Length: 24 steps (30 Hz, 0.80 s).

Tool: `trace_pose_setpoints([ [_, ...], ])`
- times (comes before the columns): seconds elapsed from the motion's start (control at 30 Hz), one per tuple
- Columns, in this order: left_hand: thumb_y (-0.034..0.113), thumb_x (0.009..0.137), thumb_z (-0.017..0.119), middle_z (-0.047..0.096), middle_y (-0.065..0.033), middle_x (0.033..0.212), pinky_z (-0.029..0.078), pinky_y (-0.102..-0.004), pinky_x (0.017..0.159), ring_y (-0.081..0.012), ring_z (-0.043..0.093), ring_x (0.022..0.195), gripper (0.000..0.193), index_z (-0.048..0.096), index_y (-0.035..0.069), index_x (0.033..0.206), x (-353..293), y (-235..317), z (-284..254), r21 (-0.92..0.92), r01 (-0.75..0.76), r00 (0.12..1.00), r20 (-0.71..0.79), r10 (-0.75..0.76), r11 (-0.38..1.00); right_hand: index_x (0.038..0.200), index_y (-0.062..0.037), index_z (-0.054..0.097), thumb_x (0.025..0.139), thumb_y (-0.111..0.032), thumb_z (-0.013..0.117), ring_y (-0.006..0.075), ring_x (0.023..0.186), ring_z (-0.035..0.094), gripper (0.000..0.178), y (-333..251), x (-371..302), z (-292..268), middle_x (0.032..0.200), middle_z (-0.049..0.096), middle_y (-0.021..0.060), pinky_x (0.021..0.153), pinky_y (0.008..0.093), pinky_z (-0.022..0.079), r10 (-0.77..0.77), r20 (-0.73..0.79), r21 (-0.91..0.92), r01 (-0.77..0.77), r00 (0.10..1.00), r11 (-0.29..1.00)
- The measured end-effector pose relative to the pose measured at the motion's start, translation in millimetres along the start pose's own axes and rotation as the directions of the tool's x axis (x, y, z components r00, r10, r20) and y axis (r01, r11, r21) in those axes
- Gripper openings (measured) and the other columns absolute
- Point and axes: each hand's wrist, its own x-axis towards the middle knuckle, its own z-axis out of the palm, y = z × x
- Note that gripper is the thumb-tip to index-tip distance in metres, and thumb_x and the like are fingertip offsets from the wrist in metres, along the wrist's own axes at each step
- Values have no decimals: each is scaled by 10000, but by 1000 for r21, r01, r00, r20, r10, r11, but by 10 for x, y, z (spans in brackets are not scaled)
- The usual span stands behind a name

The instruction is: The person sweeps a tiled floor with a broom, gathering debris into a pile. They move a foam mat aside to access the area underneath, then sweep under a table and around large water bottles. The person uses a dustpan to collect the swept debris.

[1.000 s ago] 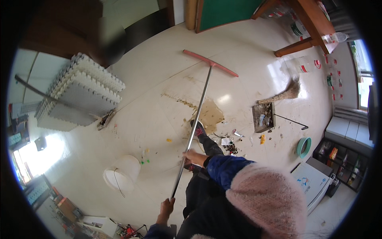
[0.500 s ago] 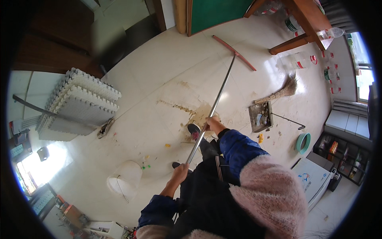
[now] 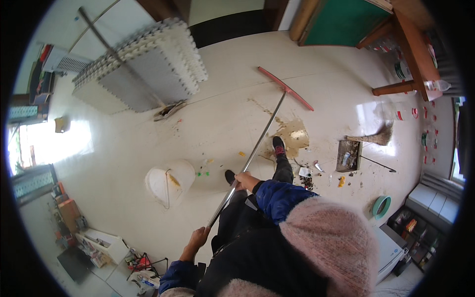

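I hold a floor squeegee (image 3: pixel 263 133) with a long metal pole and a wide red head. My right hand (image 3: pixel 243 180) is closed around the middle of the pole, and my left hand (image 3: pixel 198 237) grips it nearer the lower end. The red head lies on the pale tiled floor ahead, just beyond a brownish puddle (image 3: pixel 299 141). One of my dark shoes (image 3: pixel 278 144) stands at the edge of that puddle. Scraps of litter (image 3: pixel 307 179) are scattered to the right of my legs.
A dustpan (image 3: pixel 341 161) full of dirt and a straw broom (image 3: pixel 378 136) lie to the right, near a green basin (image 3: pixel 381 207). At left stand stacked foam mats (image 3: pixel 143 74) and a white bucket (image 3: pixel 185 173) on its side. A wooden table (image 3: pixel 415 54) is at far right.
The view has turned left. Both hands have drawn the squeegee back toward me, and its head has come nearer the puddle and leftward. My grip on the pole stays closed.
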Motion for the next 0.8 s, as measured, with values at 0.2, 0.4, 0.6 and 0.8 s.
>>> trace_pose_setpoints([
  [0.2, 397, 915, 403, 547, -252, 664, 423, -516, 605, -457, 535, 687, 460, 514, -3, 717, -886, -658, -3, -128, 94, 993, -60, -102, 987, 716, -28, 606, 662, -164, 749, 241, 677, 639, 205, 1247, 531, 360, 709, 631, 139, 619, 380, 518, -362, 763, -341, 809, 536, 479],
  [0.4, 396, 909, 418, 539, -235, 613, 410, -498, 560, -432, 545, 631, 463, 530, 0, 695, -1603, -1155, -72, -148, 277, 956, -58, -288, 949, 715, 13, 558, 720, -78, 680, 270, 677, 626, 152, 1612, 289, 886, 710, 614, 110, 649, 401, 518, 188, 704, -319, 68, 684, 945],
  [0.6, 425, 898, 417, 541, -215, 587, 413, -467, 536, -410, 558, 598, 494, 545, -4, 690, -1784, -996, 2, -127, 365, 924, -69, -375, 922, 923, -19, 462, 828, -105, 588, 302, 693, 596, 180, 1411, -292, 1102, 750, 545, 89, 545, 572, 487, 210, 82, -217, -188, 974, 958],
  [0.8, 393, 912, 410, 536, -227, 590, 394, -481, 515, -437, 526, 582, 473, 553, -1, 693, -1255, -626, -110, -2, 213, 977, 5, -213, 977, 879, -70, 516, 735, -88, 631, 306, 592, 578, 185, 798, -286, 671, 673, 557, 99, 403, 525, 425, 230, 141, -46, -225, 963, 973],
])
